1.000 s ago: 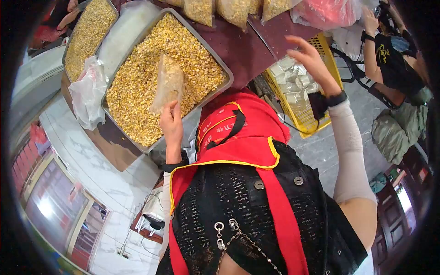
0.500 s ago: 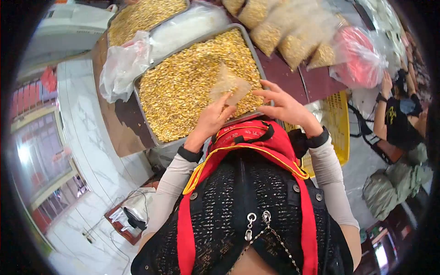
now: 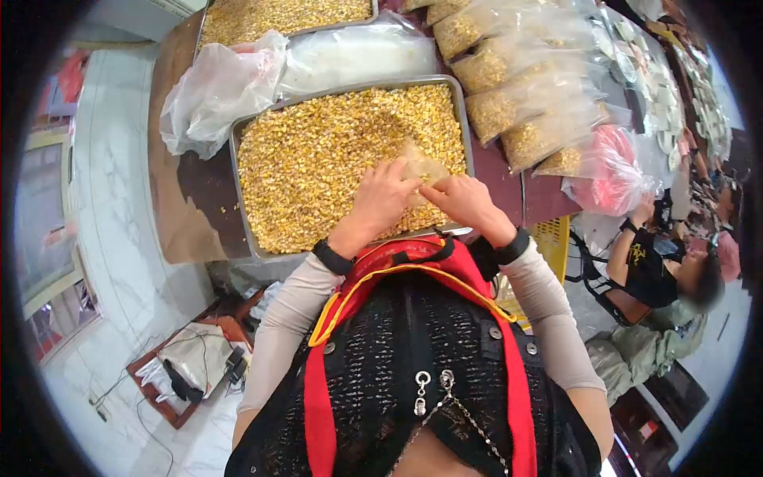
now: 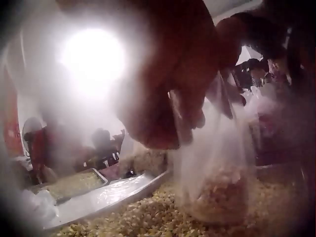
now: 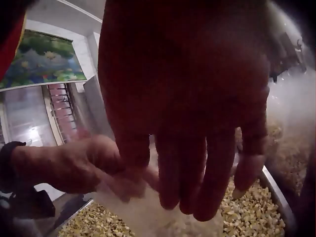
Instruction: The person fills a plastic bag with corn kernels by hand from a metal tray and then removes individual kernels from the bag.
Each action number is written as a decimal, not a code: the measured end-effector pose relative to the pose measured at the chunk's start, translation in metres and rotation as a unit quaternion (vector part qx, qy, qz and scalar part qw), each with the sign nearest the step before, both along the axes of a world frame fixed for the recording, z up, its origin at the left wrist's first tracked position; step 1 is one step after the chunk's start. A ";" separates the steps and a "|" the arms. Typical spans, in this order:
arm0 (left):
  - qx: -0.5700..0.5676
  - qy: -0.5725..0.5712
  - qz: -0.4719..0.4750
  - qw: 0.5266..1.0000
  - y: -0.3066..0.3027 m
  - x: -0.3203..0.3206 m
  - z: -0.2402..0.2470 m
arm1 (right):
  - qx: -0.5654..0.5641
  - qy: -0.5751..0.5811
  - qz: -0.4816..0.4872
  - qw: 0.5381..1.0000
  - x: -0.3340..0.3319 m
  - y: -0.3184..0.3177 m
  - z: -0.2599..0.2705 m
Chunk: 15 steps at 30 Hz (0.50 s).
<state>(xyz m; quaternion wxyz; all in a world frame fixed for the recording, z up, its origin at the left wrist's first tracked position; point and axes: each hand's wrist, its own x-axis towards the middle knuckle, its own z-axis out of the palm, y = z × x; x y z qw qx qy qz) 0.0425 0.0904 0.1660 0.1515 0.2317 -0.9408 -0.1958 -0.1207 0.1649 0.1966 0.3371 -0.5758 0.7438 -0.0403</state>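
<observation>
A clear plastic bag (image 3: 425, 165) with some yellow corn-like kernels in its bottom stands on the heap of kernels (image 3: 318, 159) in a metal tray (image 3: 464, 119). My left hand (image 3: 383, 199) pinches the bag's upper edge from the left. At the opposite edge is my right hand (image 3: 465, 203), its thumb and fingertips pinching the plastic. In the left wrist view the bag (image 4: 215, 163) hangs below the fingers, its contents at the bottom. The right wrist view shows the back of the right hand (image 5: 187, 98), which hides part of the bag.
Several filled bags (image 3: 493, 111) lie right of the tray, near a pink plastic bundle (image 3: 608, 171). Behind the tray are a stack of clear plastic (image 3: 358, 60) and a second kernel tray (image 3: 290, 30). A crumpled bag (image 3: 218, 99) lies left. Another person (image 3: 644, 266) is at far right.
My right hand has come in from the far right to the bag's edge. My left hand has kept the bag while the head view shifted, and both hands now meet at its mouth.
</observation>
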 end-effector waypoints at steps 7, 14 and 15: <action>0.221 0.021 0.044 0.974 -0.029 0.004 0.008 | -0.022 0.063 -0.046 0.997 0.006 -0.026 0.036; 0.250 0.060 0.080 0.963 -0.031 -0.013 -0.007 | -0.113 -0.034 -0.070 0.991 0.003 -0.018 0.005; 0.246 0.061 0.090 0.963 -0.030 -0.015 -0.004 | -0.127 -0.062 -0.080 0.987 0.003 -0.016 0.000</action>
